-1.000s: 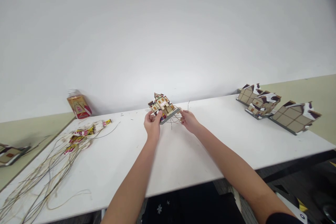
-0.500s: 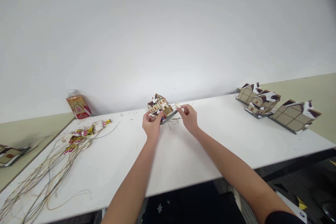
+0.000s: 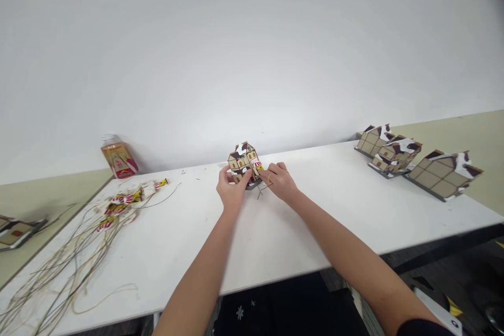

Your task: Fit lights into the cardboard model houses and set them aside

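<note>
A small model house [image 3: 241,160] with a snowy brown roof sits near the middle of the table, tilted. My left hand [image 3: 231,189] grips its left side, the thumb across the front. A small red-and-white striped awning piece [image 3: 258,164] with a yellow lower part lies against the right of the house front. My right hand [image 3: 280,182] is closed at this piece, its fingertips touching the yellow part. Thin wires [image 3: 260,192] stick out below, between the hands. Whether the awning is fixed to the house cannot be seen.
More striped awning pieces [image 3: 124,200] with long wires [image 3: 74,268] lie at the left. A bottle of amber liquid [image 3: 119,157] stands at the back left. Several model houses [image 3: 443,174] stand at the right; another house [image 3: 16,232] is at the far left.
My right hand has brought the small piece leftward from beside the house onto its front, and the striped side now shows. The house has turned more upright in my left hand.
</note>
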Tool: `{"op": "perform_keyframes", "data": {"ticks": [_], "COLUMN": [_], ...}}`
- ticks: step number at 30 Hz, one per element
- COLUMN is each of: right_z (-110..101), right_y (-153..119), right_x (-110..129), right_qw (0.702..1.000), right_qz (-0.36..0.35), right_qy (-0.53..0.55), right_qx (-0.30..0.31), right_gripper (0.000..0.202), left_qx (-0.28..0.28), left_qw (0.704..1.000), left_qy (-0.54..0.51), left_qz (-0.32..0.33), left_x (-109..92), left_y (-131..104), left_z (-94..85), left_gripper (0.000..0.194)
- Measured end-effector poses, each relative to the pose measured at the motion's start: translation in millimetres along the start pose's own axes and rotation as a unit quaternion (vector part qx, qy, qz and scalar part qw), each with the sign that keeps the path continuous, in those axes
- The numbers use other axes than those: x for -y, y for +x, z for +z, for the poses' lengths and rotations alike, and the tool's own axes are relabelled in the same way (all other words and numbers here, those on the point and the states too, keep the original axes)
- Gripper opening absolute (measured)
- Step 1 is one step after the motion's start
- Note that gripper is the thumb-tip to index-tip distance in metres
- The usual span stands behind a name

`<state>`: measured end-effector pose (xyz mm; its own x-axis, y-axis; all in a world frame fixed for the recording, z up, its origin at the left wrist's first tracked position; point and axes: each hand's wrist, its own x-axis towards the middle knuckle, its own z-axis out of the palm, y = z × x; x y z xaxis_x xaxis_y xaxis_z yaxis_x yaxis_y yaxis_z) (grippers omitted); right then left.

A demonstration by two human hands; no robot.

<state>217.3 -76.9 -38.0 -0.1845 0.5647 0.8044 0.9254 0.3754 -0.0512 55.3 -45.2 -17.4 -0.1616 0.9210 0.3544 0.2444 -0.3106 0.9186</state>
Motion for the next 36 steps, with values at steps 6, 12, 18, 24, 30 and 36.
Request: {"op": "perform_keyframes", "data": {"ticks": [6,12,18,24,30,36], "right_z": [-4.9,-6.6,-9.8,-10.0,-8.5,-5.2], "right_y": [2.3,4.2,7.8,8.4,7.1,6.0], "right_x": [-2.4,6.7,8.7,8.2,6.5,5.9], "right_qw": [0.999,0.991,0.922,0.869,0.888,0.873], "right_qz": [-0.037,0.085,0.286,0.363,0.353,0.379], "right_qy": [0.021,0.101,0.258,0.333,0.289,0.301], "right_qx": [0.031,0.003,0.043,0.052,0.052,0.051], "right_gripper": [0.025,0.027,0.033,0.034,0.035,0.032], "left_qx": [-0.021,-0.014,-0.013,0.0,0.029,0.05], "left_qw": [1.0,0.999,1.0,0.999,0.996,0.993], "left_qy": [0.002,-0.001,0.001,0.036,0.065,0.076], "left_qz": [-0.02,-0.037,-0.025,-0.011,-0.046,-0.074], "left_x": [4.4,0.8,-0.2,0.0,3.9,7.5], "left_y": [4.0,3.9,3.6,3.1,6.3,9.5], "left_z": [1.7,-0.1,-0.3,-1.4,-0.8,0.2], "left_gripper": [0.06,0.061,0.06,0.062,0.063,0.064]}}
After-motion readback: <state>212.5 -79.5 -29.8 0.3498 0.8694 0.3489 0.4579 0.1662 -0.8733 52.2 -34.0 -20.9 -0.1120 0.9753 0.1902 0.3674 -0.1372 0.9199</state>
